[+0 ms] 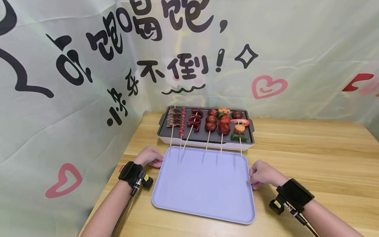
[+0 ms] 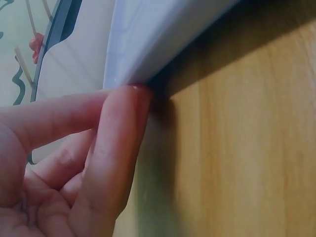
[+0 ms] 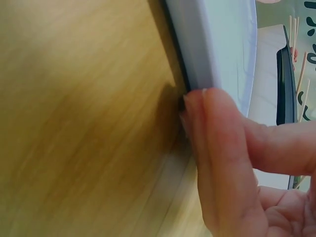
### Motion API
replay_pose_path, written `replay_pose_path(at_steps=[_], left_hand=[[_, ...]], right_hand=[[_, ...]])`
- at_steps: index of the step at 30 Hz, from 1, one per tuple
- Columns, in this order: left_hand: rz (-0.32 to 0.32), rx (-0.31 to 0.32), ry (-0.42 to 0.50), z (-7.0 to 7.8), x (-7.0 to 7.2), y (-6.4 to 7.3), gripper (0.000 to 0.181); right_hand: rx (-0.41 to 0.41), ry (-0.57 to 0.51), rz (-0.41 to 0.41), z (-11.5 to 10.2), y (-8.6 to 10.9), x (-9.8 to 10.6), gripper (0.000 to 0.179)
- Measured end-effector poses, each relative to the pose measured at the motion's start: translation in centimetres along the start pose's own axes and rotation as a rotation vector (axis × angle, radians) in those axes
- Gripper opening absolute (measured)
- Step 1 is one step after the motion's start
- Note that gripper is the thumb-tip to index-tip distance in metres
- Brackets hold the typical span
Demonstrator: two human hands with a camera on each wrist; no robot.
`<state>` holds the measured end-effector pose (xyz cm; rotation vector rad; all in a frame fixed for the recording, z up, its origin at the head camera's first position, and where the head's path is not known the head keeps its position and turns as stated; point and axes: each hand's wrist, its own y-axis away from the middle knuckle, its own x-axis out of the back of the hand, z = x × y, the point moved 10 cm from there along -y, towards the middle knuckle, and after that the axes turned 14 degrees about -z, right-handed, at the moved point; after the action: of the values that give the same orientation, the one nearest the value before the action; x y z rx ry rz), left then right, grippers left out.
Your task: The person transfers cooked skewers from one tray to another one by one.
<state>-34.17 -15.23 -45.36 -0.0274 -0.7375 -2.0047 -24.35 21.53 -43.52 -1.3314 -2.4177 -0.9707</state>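
Observation:
A pale lavender rectangular tray [image 1: 204,184] lies in front of me, its far rim close to a grill pan. With fingertips and thumb, my left hand [image 1: 150,156] pinches the tray's left rim near the far corner. In the left wrist view, those fingertips [image 2: 127,111] meet at the tray's edge [image 2: 143,44]. My right hand [image 1: 263,173] pinches the opposite rim, about halfway along. The right wrist view shows its fingers [image 3: 222,128] at the tray's side wall [image 3: 190,44], low over the wood.
Behind the tray stands the dark grill pan [image 1: 195,136] with a white base, holding several skewers of toy food. Their sticks [image 1: 208,141] point towards me over the tray's far rim. A printed cloth [image 1: 192,42] hangs behind and to the left of the wooden table [image 1: 311,144].

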Motion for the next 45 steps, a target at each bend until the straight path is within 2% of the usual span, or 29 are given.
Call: replay_pose_path(at_steps=[7, 11, 15, 19, 21, 23, 27, 31, 37, 45], left_hand=[[0.004, 0.008, 0.007, 0.1, -0.1, 0.0, 0.01], [0.014, 0.003, -0.018, 0.4, -0.1, 0.2, 0.011], [0.045, -0.05, -0.063, 1.3, 0.2, 0.3, 0.015], [0.142, -0.128, -0.049, 2.7, 0.9, 0.8, 0.017], [0.183, -0.156, 0.013, 3.4, 1.2, 1.0, 0.017], [0.196, -0.18, 0.106, 4.1, 1.2, 1.1, 0.019], [0.131, -0.23, 0.401, 5.0, 0.4, 1.0, 0.025], [0.068, -0.266, 0.595, 5.6, -0.3, 0.8, 0.03], [0.014, -0.259, 0.675, 5.6, -0.9, 0.1, 0.034], [0.005, -0.242, 0.728, 5.5, -1.5, -0.7, 0.029]], right_hand=[[-0.015, -0.008, 0.003, 0.1, 0.0, 0.0, 0.013], [-0.009, -0.017, -0.006, 0.1, 0.0, 0.0, 0.013], [0.011, -0.028, -0.025, 0.0, 0.0, -0.2, 0.013], [0.018, -0.038, -0.032, 0.0, -0.1, -0.4, 0.013], [0.012, -0.04, -0.028, 0.0, -0.1, -0.4, 0.013], [0.009, -0.037, -0.024, 0.0, -0.1, -0.4, 0.013], [0.006, -0.042, -0.023, -0.1, -0.1, -0.2, 0.014], [0.009, -0.051, -0.027, -0.2, 0.0, -0.2, 0.015], [0.004, -0.06, -0.027, -0.1, 0.0, -0.4, 0.015], [0.009, -0.059, -0.032, -0.1, 0.0, -0.4, 0.015]])
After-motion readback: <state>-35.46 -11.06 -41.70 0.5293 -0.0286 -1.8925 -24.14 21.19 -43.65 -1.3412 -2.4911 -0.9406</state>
